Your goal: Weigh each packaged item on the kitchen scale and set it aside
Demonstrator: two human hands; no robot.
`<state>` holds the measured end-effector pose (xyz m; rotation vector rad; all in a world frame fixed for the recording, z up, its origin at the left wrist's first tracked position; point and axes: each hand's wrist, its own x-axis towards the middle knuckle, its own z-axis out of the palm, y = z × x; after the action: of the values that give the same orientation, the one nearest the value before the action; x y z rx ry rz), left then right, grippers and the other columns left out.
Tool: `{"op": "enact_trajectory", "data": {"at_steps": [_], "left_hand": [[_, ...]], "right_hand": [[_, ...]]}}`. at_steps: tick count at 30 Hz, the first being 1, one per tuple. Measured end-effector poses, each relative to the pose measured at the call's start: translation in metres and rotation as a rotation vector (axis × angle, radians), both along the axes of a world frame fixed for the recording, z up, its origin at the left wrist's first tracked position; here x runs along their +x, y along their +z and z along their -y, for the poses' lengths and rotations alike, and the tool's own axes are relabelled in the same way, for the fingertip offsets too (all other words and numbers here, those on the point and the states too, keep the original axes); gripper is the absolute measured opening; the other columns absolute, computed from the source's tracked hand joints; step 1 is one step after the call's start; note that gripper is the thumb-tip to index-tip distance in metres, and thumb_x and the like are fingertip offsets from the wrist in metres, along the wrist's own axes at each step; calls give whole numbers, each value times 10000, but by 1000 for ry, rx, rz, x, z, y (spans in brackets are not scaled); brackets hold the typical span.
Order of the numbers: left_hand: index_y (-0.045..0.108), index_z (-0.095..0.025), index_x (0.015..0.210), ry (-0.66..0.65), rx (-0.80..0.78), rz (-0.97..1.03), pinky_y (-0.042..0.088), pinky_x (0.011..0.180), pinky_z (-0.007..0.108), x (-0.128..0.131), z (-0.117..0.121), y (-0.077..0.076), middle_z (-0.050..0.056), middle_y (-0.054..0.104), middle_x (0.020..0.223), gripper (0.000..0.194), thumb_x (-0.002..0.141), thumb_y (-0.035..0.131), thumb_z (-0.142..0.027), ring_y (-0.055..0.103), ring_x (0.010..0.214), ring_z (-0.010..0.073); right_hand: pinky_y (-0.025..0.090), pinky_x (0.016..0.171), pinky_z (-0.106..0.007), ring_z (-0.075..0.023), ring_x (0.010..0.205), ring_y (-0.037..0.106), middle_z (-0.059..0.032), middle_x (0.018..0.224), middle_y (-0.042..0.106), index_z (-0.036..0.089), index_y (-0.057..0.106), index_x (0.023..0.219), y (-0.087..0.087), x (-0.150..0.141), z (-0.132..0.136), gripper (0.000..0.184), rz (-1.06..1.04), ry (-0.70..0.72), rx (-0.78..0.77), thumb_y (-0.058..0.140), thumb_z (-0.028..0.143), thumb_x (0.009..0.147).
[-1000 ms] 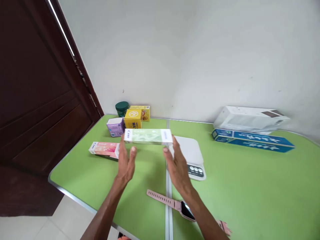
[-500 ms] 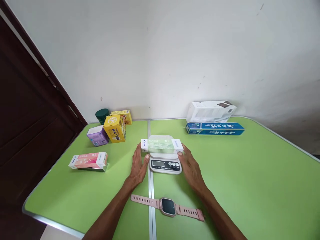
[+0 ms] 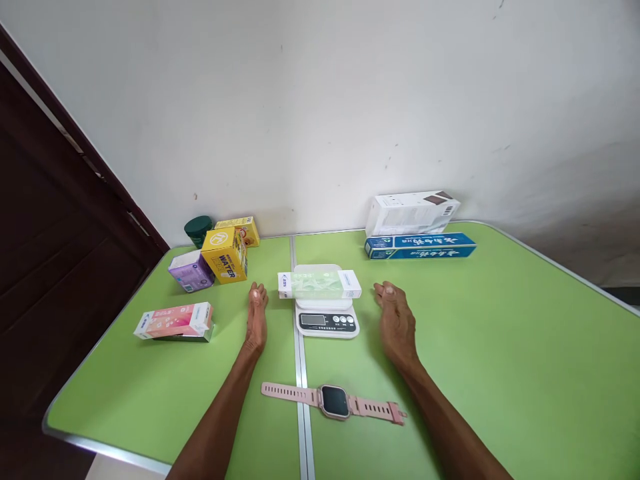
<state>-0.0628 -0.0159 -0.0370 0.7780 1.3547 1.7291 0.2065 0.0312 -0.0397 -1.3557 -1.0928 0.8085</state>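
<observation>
A slim white-and-green box [image 3: 320, 285] lies flat across the platform of a white kitchen scale [image 3: 327, 335]. Its ends overhang the platform a little on both sides. To the left of the box, my left hand [image 3: 257, 317] stands on its edge, apart from it, fingers curled in and nothing held. On the other side my right hand [image 3: 397, 323] is likewise curled loosely, empty and clear of the box. A pink-strapped smartwatch [image 3: 335, 402] lies stretched out on the table between my forearms. The scale's display is too small to read.
The green table [image 3: 500, 347] has a metal seam down its middle. At left are a pink-and-white box [image 3: 173, 321], a purple pack [image 3: 191, 272], yellow boxes [image 3: 225, 257] and a dark green jar [image 3: 199, 231]. Blue boxes [image 3: 420, 246] and a white box [image 3: 413, 213] stand back right, near the wall.
Both hands have let go of the box and moved outward, left hand to the left and right hand to the right. The box stays on the scale. The view has shifted slightly.
</observation>
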Motion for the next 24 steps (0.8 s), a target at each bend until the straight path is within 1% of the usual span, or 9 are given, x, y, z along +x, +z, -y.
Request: {"op": "enact_trajectory", "data": {"at_steps": [3,7,11,13,15,17,19,22,24], "left_hand": [[321,-211,1645,0,-4,-43,289,1306,431,0,1,-3,188,377,1694,887,971,401,-782,412,1556,260],[233,-220,1675,-18,-32,-126,285,1307,434,0,3,1,187,339,1713,939,959,347,-816,383,1571,264],[163,-259,1692,-88,-32,-377,191,1336,447,9,16,8,135,233,1762,916,974,398,-776,243,1628,258],[156,-249,1695,-144,-2,-527,125,1348,447,18,24,12,113,164,1781,881,999,414,-725,160,1648,248],[167,-221,1694,-191,31,-646,70,1353,446,27,30,13,112,131,1787,846,1024,397,-683,116,1656,242],[162,-198,1694,-213,49,-712,44,1354,444,35,35,15,119,123,1787,825,1040,370,-657,97,1658,241],[148,-205,1696,-212,49,-725,50,1354,453,42,36,17,113,118,1789,819,1043,361,-650,85,1658,251],[140,-235,1698,-209,54,-734,79,1352,483,53,31,28,105,130,1788,839,1026,397,-665,92,1656,282],[138,-231,1699,-251,61,-752,102,1349,498,64,22,43,115,160,1782,855,1018,415,-668,115,1653,295]], "right_hand": [[425,1146,-520,-328,1288,631,-200,1368,685,160,606,1341,0,0,0,814,26,4,10,334,816,943],[418,1154,-529,-332,1293,620,-203,1389,672,146,649,1316,5,0,1,802,98,4,46,308,784,969],[412,1178,-544,-339,1349,587,-218,1431,648,111,656,1354,10,-4,5,788,184,35,141,322,732,1002],[420,1181,-556,-337,1357,585,-209,1428,655,129,651,1377,10,-9,8,751,213,68,200,352,712,1009],[427,1184,-559,-331,1363,583,-183,1423,665,172,653,1388,10,-14,12,692,234,102,256,383,689,1016],[431,1187,-557,-326,1377,572,-163,1436,660,195,645,1408,9,-20,16,654,233,125,285,398,665,1025],[431,1192,-555,-322,1389,564,-155,1455,650,197,625,1439,11,-23,20,644,209,132,284,403,646,1034],[426,1197,-540,-316,1399,557,-150,1476,637,193,605,1470,20,-18,20,653,147,110,266,416,642,1035],[414,1202,-529,-314,1405,551,-152,1492,624,186,598,1479,29,-6,14,674,104,62,258,417,654,1029]]}}
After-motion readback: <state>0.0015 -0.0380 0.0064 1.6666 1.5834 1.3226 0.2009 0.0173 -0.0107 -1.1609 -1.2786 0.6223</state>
